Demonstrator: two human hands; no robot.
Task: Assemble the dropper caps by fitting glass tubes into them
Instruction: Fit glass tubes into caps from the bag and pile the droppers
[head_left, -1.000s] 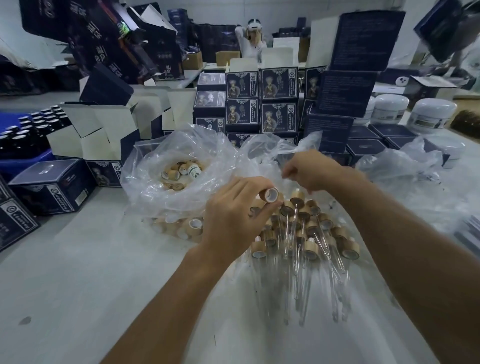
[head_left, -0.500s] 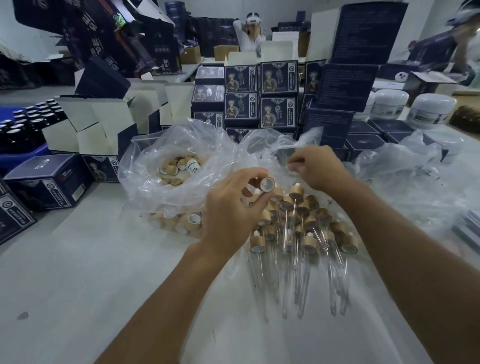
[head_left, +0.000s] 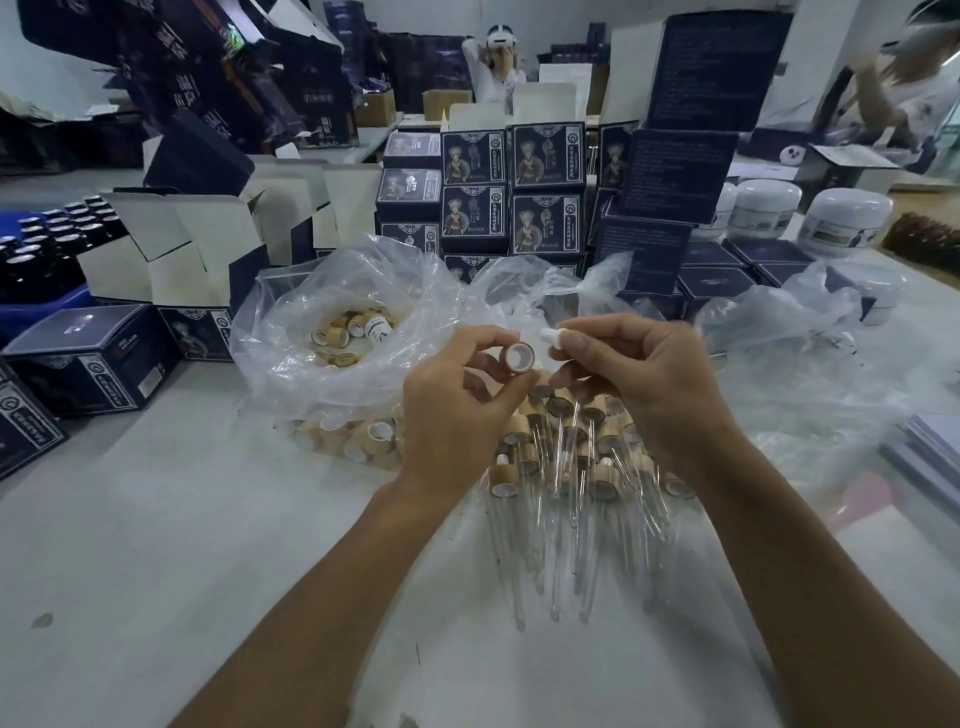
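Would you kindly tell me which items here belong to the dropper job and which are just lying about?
Job: cap in left hand; white bulb in right hand; finished droppers; bag of caps.
Lying about: boxes; white jars; dark bottles.

The white table (head_left: 156, 545) carried a clear plastic bag (head_left: 332, 306) of wooden caps near its middle, with assembled droppers (head_left: 561, 499) lying on plastic sheet beside it. Dark printed boxes (head_left: 88, 358) lined its left edge and far side; white jars (head_left: 847, 221), perhaps creams, stood toward the far right corner.
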